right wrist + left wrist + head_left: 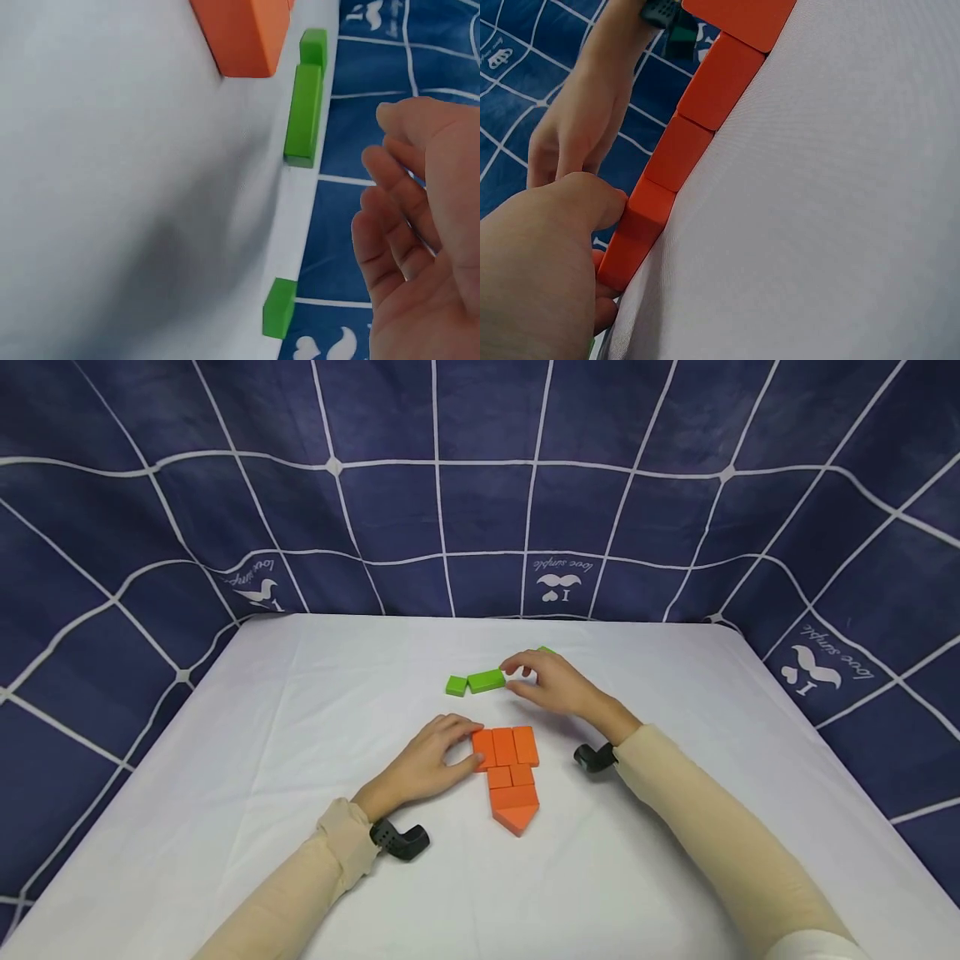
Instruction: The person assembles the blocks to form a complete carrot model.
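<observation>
Several flat orange blocks lie together on the table: a row of three upright rectangles, two small squares [511,776] below, then a wider block [514,797] and a triangular block [517,819] pointing toward me. My left hand [420,760] pinches the leftmost orange rectangle [483,745] of the row, thumb at its near end and fingertips at its far end. Beyond the row hovers my right hand [557,683], fingers loosely bent and nothing between them. It is beside a long green block [486,681], which has a small green block [456,686] to its left.
Another green block [279,308] stands apart in the right wrist view; in the head view the right hand mostly covers it. A white cloth [247,793] covers the table. Behind and at both sides hangs a dark blue curtain [480,510] with white lines.
</observation>
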Tool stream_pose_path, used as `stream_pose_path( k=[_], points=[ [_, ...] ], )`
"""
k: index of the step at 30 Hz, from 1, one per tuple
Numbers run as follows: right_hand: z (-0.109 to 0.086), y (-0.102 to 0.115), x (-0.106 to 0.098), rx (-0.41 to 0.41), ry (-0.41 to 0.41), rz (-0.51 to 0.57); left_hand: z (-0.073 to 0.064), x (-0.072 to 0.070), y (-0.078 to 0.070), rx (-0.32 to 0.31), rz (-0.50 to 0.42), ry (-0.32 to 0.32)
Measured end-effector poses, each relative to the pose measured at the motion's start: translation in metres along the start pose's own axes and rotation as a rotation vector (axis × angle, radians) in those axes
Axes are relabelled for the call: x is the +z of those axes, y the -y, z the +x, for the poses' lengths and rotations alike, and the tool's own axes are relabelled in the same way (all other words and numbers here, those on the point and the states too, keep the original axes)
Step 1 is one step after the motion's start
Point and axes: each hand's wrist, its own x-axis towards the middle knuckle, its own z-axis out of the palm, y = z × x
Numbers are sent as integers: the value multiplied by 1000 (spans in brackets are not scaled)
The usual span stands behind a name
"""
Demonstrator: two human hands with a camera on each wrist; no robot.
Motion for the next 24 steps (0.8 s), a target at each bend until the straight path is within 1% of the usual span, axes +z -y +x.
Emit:
stream_pose_path(
  k=[4, 7, 10, 13, 16, 19, 22, 24],
  points=[
    [13, -6, 5, 55, 39, -29, 0, 1, -1, -8, -2, 12],
    [18, -11, 10, 80, 77, -62, 0, 2, -1, -9, 2, 15],
    [21, -15, 14, 86, 103, -70, 0, 1, -1, -4, 5, 9],
    [23, -17, 17, 77, 112, -55, 0, 1, -2, 3, 6, 1],
    [23, -19, 21, 83, 107, -38, 0, 0, -1, 4, 4, 0],
    [23, -21, 23, 113, 89, -25, 0, 0, -1, -1, 3, 0],
    [20, -22, 24, 137, 63, -6, 0, 0, -1, -7, 2, 1],
    [16, -24, 23, 138, 45, 15, 0, 0, -1, -8, 1, 1]
  ],
)
